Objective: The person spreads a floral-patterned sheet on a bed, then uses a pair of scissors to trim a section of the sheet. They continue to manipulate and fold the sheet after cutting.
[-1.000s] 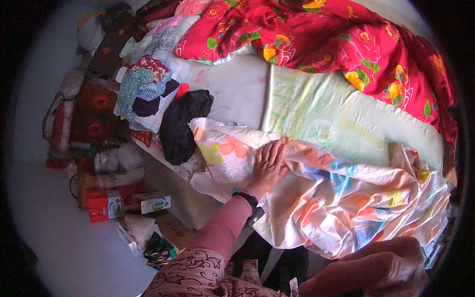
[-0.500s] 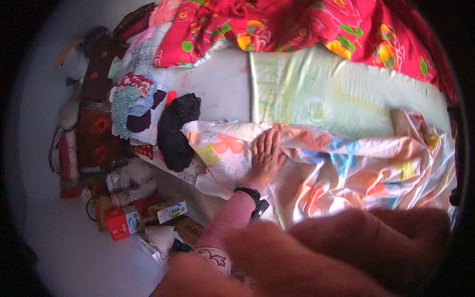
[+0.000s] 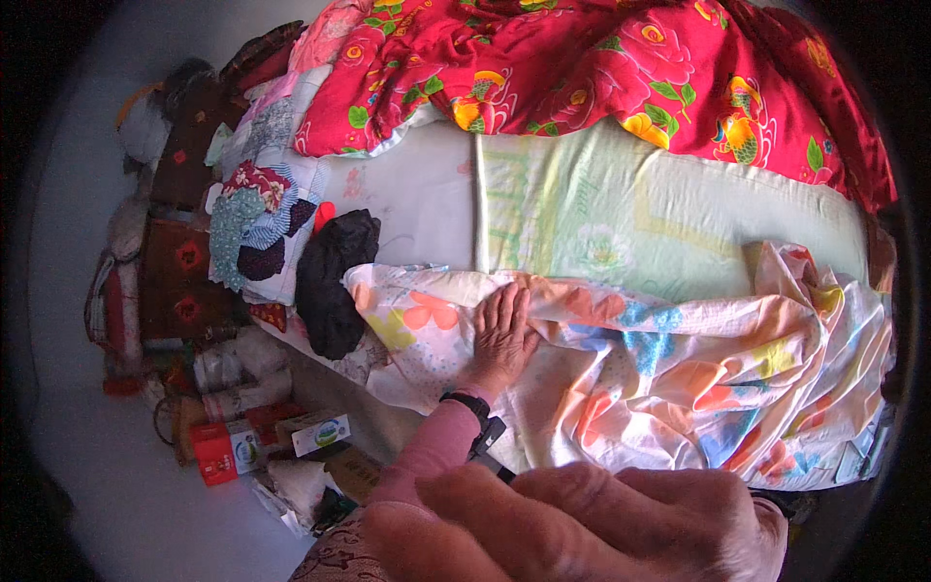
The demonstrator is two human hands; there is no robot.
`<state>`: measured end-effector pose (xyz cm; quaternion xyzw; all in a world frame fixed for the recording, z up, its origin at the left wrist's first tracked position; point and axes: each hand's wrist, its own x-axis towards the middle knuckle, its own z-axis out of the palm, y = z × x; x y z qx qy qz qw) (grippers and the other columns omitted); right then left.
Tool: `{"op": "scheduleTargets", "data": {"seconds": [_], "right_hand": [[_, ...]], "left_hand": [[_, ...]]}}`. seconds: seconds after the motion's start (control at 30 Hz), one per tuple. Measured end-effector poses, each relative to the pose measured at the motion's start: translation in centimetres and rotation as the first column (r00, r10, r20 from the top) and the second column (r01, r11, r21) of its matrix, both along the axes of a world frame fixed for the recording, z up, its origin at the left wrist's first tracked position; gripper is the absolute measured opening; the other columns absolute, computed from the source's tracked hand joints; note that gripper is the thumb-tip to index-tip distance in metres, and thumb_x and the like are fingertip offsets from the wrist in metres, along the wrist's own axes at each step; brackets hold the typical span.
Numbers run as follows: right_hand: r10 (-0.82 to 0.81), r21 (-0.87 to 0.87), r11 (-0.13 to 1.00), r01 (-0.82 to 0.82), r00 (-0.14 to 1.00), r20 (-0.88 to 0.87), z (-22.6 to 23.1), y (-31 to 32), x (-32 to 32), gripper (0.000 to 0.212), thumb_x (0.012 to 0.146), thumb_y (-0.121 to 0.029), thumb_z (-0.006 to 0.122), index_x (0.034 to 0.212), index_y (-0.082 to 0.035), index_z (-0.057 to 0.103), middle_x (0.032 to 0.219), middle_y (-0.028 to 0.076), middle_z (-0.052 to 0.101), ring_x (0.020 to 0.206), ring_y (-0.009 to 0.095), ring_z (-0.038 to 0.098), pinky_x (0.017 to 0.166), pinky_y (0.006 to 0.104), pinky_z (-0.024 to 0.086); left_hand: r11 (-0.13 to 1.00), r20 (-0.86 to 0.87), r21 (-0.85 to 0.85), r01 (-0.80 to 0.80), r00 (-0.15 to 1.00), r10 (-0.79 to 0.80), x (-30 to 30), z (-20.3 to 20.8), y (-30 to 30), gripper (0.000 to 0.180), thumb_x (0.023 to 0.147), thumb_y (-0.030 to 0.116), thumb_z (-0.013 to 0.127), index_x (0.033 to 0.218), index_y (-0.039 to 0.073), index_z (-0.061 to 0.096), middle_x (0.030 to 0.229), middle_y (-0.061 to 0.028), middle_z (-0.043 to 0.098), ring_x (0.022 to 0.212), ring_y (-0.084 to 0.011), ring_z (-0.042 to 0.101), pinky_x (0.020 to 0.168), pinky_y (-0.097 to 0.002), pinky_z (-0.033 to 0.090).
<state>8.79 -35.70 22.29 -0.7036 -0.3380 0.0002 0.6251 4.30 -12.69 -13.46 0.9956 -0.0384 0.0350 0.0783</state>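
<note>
My left hand (image 3: pixel 502 335), in a pink sleeve with a black watch (image 3: pixel 465 405) at the wrist, lies flat and open on a white cloth (image 3: pixel 441 339) printed with orange, blue and yellow shapes. Its fingers touch the cloth near the far edge. To the right the cloth bunches into loose folds. Close to the camera, large and slightly blurred, my right hand (image 3: pixel 592 524) reaches leftward across the lower edge. Its fingers are loosely bent and somewhat apart. Nothing shows in it, though the palm side is hidden.
Beyond the cloth lies a pale green sheet (image 3: pixel 698 209), then a red floral quilt (image 3: pixel 582 82). At left are a black cloth (image 3: pixel 337 281), folded clothes (image 3: pixel 254 228) and a dark brown cabinet (image 3: pixel 175 276). Boxes, including a red one (image 3: pixel 215 451), and bags stand below.
The whole view has shifted slightly, so the bed sits lower and further left. My right hand is lower and less blurred. My left hand stays flat on the cloth.
</note>
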Motion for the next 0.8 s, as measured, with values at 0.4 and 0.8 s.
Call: {"op": "scheduleTargets", "data": {"seconds": [0.4, 0.8], "right_hand": [[0.478, -0.511, 0.743, -0.432, 0.877, -0.047, -11.7, -1.6, -0.3, 0.045, 0.073, -0.012, 0.064, 0.115, 0.004, 0.060, 0.098, 0.012, 0.060, 0.085, 0.025, 0.063, 0.064, 0.0382, 0.055], [-0.225, -0.871, 0.459, 0.176, 0.971, 0.078, -31.3, -20.6, 8.7, 0.021, 0.087, -0.004, 0.054, 0.106, -0.004, 0.060, 0.091, 0.018, 0.066, 0.096, 0.036, 0.067, 0.091, 0.0514, 0.046]], "left_hand": [[1.000, -0.007, 0.008, 0.007, 1.000, -0.007, 0.3, 0.3, 0.2, 0.083, 0.080, 0.026, 0.072, 0.152, 0.007, 0.035, 0.154, -0.0152, 0.036, 0.140, -0.0379, 0.035, 0.116, -0.0556, 0.026], [0.946, -0.302, 0.311, -0.094, 0.934, 0.192, 2.9, 4.0, 14.2, 0.029, 0.090, 0.015, 0.059, 0.118, 0.005, 0.063, 0.119, -0.0145, 0.060, 0.101, -0.0358, 0.063, 0.083, -0.0479, 0.052]]}}
